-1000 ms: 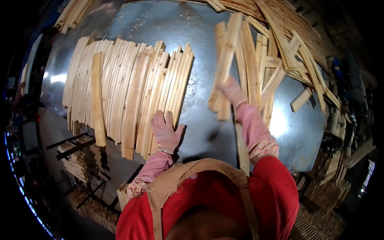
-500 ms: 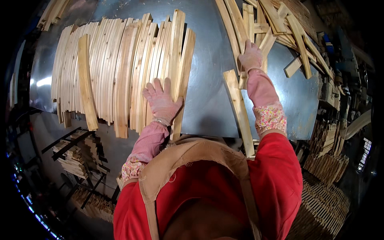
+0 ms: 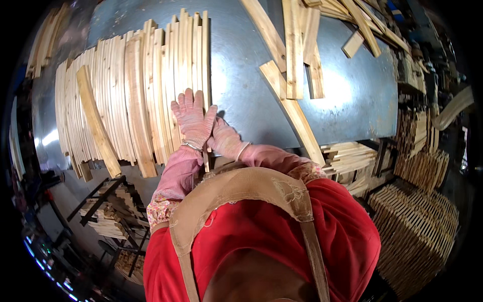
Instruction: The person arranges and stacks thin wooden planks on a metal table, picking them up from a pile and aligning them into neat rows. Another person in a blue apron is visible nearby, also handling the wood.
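Note:
A long row of narrow wooden slats (image 3: pixel 118 95) lies side by side on the metal table (image 3: pixel 241 90). My left hand (image 3: pixel 193 120), in a pink knit glove, rests flat on the right part of the row with its fingers spread. My right hand (image 3: pixel 227 140), gloved alike, touches the near part of the rightmost slat (image 3: pixel 206 60), close beside my left thumb. Its fingers are partly hidden there, so their grip does not show. One loose slat (image 3: pixel 95 118) lies slantwise across the left part of the row.
Right of the row, a loose board (image 3: pixel 297 118) overhangs the table's near edge, with more boards (image 3: pixel 293 50) beyond it. A jumbled heap (image 3: pixel 359 22) lies at the far right. Stacked wood (image 3: pixel 415 231) stands at the lower right, and a black rack (image 3: pixel 113 211) at the lower left.
My right hand has left the boards on the right and come across beside my left hand. The slats at the row's right end, askew before, now lie straight against the others.

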`<state>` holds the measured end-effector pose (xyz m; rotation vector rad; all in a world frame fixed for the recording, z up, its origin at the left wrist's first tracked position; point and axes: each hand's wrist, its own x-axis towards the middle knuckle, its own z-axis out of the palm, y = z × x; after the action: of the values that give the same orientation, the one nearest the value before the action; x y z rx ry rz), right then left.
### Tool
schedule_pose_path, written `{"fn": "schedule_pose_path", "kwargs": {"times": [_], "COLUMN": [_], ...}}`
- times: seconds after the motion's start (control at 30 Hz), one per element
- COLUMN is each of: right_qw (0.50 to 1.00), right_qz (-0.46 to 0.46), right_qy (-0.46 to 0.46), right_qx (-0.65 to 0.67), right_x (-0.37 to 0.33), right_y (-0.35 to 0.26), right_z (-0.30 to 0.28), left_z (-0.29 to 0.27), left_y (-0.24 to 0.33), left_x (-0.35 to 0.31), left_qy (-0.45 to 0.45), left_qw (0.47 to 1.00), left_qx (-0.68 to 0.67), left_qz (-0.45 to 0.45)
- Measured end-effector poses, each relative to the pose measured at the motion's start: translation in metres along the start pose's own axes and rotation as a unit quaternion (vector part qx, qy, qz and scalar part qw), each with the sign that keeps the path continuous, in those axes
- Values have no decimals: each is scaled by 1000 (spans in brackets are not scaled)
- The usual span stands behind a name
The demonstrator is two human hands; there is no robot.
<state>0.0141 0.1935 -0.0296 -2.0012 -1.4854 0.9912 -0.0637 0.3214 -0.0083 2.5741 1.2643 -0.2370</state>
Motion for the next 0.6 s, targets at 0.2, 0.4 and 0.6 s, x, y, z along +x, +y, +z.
{"fn": "schedule_pose_path", "kwargs": {"times": [0.2, 0.4, 0.6], "right_qw": [934, 907, 964], "right_qz": [131, 352, 64], "right_qy": [243, 113, 100], "right_qx": [-226, -200, -239], "right_x": [-99, -166, -154], "right_y": [148, 161, 64], "right_z": [-117, -120, -171], "left_z": [-12, -7, -100], "left_y": [15, 12, 61], "left_x": [-9, -7, -5], "left_qy": [-36, -11, 31], "left_qw": [990, 996, 878], "left_qx": [136, 87, -149], "left_qz": [-17, 3, 453]}}
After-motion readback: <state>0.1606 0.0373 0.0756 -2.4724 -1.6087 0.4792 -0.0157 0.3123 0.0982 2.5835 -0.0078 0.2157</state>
